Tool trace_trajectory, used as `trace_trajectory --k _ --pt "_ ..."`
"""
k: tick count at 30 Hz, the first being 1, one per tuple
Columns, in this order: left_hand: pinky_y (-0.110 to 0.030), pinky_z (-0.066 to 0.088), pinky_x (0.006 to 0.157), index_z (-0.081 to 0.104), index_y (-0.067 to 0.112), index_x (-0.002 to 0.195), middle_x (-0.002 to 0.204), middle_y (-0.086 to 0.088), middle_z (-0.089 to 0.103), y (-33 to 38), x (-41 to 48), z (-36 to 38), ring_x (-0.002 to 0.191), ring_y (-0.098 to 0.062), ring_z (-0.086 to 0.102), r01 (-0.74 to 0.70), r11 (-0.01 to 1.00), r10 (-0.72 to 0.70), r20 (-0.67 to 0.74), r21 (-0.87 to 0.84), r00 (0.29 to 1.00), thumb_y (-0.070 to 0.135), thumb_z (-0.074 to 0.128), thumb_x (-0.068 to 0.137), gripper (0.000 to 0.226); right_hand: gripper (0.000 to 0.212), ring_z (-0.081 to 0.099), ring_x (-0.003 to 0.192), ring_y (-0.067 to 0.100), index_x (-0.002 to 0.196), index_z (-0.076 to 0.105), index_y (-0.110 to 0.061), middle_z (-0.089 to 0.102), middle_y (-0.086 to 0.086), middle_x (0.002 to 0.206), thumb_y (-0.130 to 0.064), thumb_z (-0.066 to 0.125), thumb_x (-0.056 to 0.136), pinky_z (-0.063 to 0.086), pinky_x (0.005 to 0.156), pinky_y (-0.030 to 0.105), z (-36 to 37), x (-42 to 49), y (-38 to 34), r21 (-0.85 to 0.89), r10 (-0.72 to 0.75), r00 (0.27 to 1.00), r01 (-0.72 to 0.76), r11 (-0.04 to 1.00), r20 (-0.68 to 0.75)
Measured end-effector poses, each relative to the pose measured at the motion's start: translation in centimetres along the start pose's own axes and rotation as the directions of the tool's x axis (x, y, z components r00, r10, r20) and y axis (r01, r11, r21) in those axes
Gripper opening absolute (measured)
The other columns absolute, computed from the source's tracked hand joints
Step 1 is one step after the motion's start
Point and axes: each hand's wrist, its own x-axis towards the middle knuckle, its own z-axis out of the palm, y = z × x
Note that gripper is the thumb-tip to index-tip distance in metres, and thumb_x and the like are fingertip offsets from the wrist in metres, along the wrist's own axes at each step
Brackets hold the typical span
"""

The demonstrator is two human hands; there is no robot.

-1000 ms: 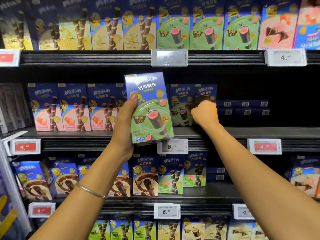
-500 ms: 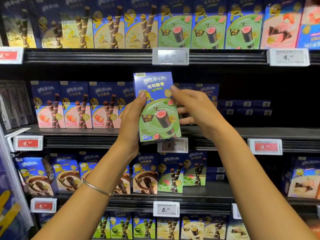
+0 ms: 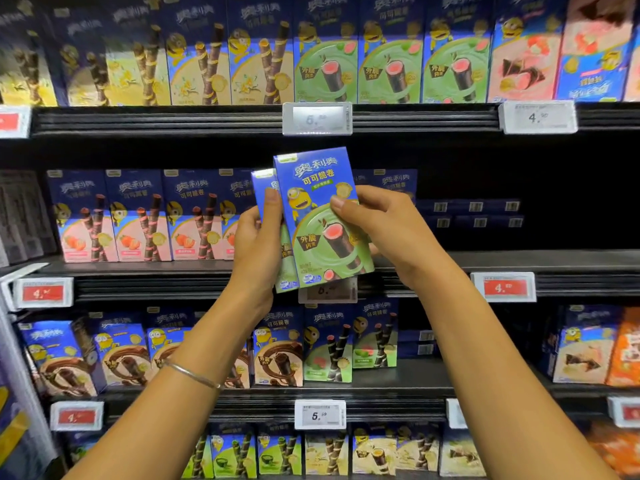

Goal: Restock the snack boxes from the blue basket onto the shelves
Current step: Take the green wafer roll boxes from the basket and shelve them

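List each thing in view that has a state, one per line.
front green box, off the shelf, tilted slightly, pinched by the right hand
rear green box, off the shelf, partly hidden behind the front one, held by the left hand
pink boxes, upright in a row on the middle shelf
price tag, partly covered by the front green box
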Motion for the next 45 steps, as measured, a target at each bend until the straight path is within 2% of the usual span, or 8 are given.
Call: trace_trajectory --k 8,12,16,21,24,29,34,45 --pt "-0.063 0.057 0.099 0.062 0.013 0.126 0.125 -0.018 0.073 0.2 0.0 0.2 0.112 -0.031 0.074 -0.014 0.999 0.017 -0.058 0.045 0.998 0.059 0.057 0.102 0.052 0.022 0.078 0.085 0.017 0.114 0.070 -0.014 0.080 0.000 0.097 -0.026 0.069 0.096 0.059 0.059 0.026 -2.3 -0.1 0.3 0.078 0.035 0.995 -0.027 0.997 -0.096" --pt "-0.044 0.065 0.087 0.062 0.018 0.122 0.112 -0.001 0.081 0.2 0.5 0.2 0.100 -0.020 0.079 -0.027 0.999 0.028 -0.065 0.021 0.997 0.059 0.056 0.103 0.045 0.022 0.078 0.084 0.022 0.111 0.069 -0.015 0.080 0.002 0.096 -0.030 0.070 0.095 0.061 0.060 0.035 -4.2 0.5 1.1 0.051 0.072 0.973 -0.062 0.997 -0.221" --pt "-0.034 0.067 0.074 0.059 0.013 0.129 0.111 -0.003 0.081 0.2 0.5 0.3 0.095 -0.019 0.080 -0.019 1.000 0.018 -0.072 -0.019 0.997 0.057 0.056 0.104 0.051 0.025 0.077 0.079 0.010 0.117 0.063 -0.011 0.077 0.000 0.097 -0.020 0.071 0.095 0.057 0.056 0.022 -6.0 1.3 3.0 0.015 0.068 0.929 -0.067 0.998 -0.363" --pt "-0.044 0.067 0.084 0.059 0.007 0.133 0.119 -0.010 0.079 0.5 0.6 0.7 0.104 -0.027 0.078 -0.025 0.999 0.024 -0.068 -0.022 0.997 0.057 0.055 0.104 0.057 0.028 0.074 0.088 0.009 0.117 0.062 -0.010 0.073 0.002 0.102 -0.010 0.072 0.092 0.060 0.070 0.027 -7.8 2.7 5.4 -0.096 0.002 0.850 -0.062 0.993 -0.526" --pt "-0.052 0.064 0.093 0.059 0.006 0.134 0.122 -0.013 0.077 0.5 0.6 1.0 0.109 -0.031 0.077 -0.027 0.999 0.025 -0.052 -0.027 0.998 0.058 0.055 0.105 0.060 0.025 0.073 0.097 0.019 0.115 0.065 -0.014 0.074 0.003 0.103 -0.018 0.074 0.091 0.060 0.086 0.043 -8.4 3.2 6.6 -0.172 -0.008 0.831 -0.105 0.979 -0.556" --pt "-0.048 0.064 0.091 0.060 0.015 0.125 0.115 -0.005 0.080 0.2 0.7 1.2 0.101 -0.023 0.079 -0.030 0.999 0.028 -0.052 -0.031 0.998 0.057 0.056 0.104 0.048 0.014 0.067 0.082 0.009 0.097 0.070 -0.020 0.069 -0.011 0.083 -0.028 0.076 0.088 0.056 0.073 0.029 -9.5 3.9 7.3 -0.414 -0.148 0.795 -0.139 0.900 -0.588" --pt "-0.046 0.065 0.089 0.059 0.018 0.124 0.114 -0.003 0.080 0.2 0.9 1.3 0.098 -0.020 0.080 -0.016 0.999 0.014 -0.052 -0.034 0.999 0.057 0.057 0.103 0.044 0.030 0.067 0.101 0.024 0.115 0.073 -0.017 0.075 0.005 0.108 -0.032 0.074 0.090 0.056 0.087 0.039 -9.8 4.7 7.8 -0.512 -0.169 0.777 -0.219 0.830 -0.606" --pt "-0.042 0.066 0.084 0.059 0.016 0.124 0.115 -0.006 0.080 -0.2 0.9 1.5 0.098 -0.021 0.080 -0.004 0.998 0.001 -0.045 -0.069 0.999 0.055 0.057 0.103 0.044 0.033 0.065 0.100 0.039 0.117 0.066 -0.005 0.067 0.021 0.116 -0.027 0.069 0.092 0.054 0.079 0.042 -9.5 6.7 8.3 -0.559 -0.082 0.769 -0.382 0.736 -0.634"
